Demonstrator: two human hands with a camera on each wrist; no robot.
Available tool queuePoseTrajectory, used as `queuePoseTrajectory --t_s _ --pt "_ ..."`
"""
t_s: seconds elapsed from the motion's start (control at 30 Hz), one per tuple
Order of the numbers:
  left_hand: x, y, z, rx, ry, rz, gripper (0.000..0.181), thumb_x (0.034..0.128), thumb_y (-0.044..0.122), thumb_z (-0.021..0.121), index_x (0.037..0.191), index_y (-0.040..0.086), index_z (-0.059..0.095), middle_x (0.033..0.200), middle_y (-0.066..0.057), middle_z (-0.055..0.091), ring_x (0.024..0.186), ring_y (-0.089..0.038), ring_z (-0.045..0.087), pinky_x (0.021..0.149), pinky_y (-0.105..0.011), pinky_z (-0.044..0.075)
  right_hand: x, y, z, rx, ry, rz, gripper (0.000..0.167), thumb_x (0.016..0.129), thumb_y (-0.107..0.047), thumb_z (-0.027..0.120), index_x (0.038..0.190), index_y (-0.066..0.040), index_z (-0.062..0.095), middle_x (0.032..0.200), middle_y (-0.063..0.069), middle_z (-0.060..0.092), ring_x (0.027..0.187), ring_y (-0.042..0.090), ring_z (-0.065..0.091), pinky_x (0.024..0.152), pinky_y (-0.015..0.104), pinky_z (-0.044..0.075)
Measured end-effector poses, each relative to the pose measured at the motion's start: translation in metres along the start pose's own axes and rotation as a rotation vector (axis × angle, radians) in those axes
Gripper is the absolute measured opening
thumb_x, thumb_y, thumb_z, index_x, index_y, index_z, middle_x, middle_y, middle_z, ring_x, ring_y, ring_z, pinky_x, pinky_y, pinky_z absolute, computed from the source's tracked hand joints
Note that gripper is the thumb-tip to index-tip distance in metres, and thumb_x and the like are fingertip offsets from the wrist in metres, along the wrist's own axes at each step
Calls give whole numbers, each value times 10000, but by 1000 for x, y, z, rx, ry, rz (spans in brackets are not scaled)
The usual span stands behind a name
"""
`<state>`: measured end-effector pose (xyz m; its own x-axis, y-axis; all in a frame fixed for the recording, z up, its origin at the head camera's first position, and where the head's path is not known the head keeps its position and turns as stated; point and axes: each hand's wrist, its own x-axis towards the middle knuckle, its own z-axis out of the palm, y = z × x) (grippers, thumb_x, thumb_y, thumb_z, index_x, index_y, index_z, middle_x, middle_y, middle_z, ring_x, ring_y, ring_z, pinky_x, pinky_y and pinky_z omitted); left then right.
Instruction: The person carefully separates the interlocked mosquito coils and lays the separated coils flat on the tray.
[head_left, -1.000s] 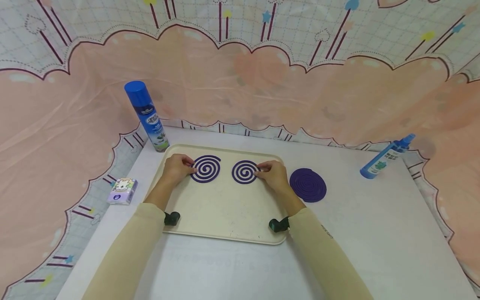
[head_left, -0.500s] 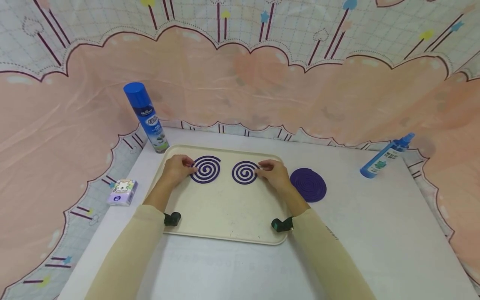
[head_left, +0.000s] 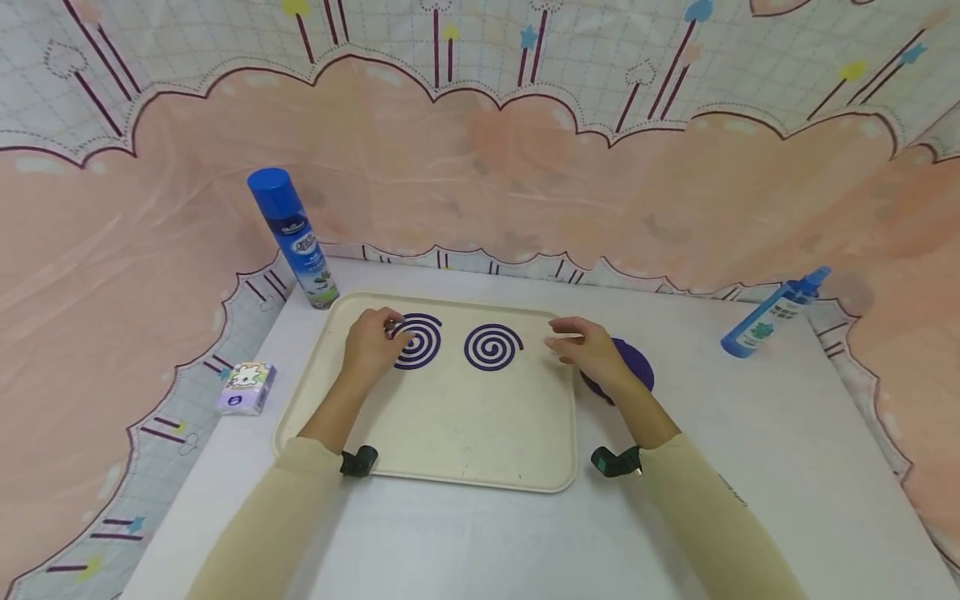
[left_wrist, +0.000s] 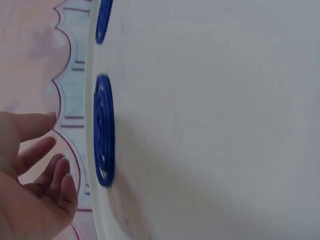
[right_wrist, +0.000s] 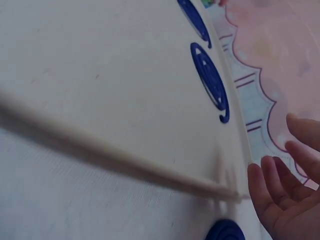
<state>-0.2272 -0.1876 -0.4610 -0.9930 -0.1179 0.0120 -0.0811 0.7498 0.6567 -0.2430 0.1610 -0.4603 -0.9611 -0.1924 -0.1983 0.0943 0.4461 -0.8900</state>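
Observation:
Two blue-purple spiral coils lie on a cream tray. The left hand is above the left coil, covering part of it in the head view; in the left wrist view the hand holds nothing, its fingers loosely bent and apart from the coil. Beyond the tray's right rim, the right hand hovers with nothing in it, clear of the right coil. It partly hides a denser purple coil stack. The right wrist view shows its fingers relaxed and spread.
A blue spray can stands behind the tray's back left corner. A small purple and white box is left of the tray. A blue spray bottle is at the table's back right. Patterned fabric hangs behind the table.
Both hands have let go of the coils' edges. The right hand has moved right, off its coil and past the tray rim; the left has shifted slightly right, over its coil.

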Motion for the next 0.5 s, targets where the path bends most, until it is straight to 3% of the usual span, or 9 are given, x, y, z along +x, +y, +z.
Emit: queuePoseTrajectory --t_s 0.23,0.37,0.5 --pt "-14 23 10 -21 -21 73 368 942 218 722 1246 25 650 1181 -199 629 1080 -337 582 996 -487 500 -18 9 -8 -116 30 -76 501 982 -296 686 1413 -65 573 1441 171 605 1252 339 632 988 437 593" --pt "-22 31 18 -7 -3 161 394 919 227 748 1254 38 662 1269 -200 651 1227 -377 586 1109 -516 465 -30 14 -7 -184 85 -148 493 956 -312 719 1388 -104 606 1413 156 628 1286 346 607 1043 508 550" --pt "-32 39 29 14 5 231 415 912 239 757 1277 68 662 1333 -188 646 1324 -392 555 1164 -536 433 -41 20 -7 -172 135 -214 471 939 -255 748 1363 -92 623 1409 170 611 1271 373 605 1035 511 564"
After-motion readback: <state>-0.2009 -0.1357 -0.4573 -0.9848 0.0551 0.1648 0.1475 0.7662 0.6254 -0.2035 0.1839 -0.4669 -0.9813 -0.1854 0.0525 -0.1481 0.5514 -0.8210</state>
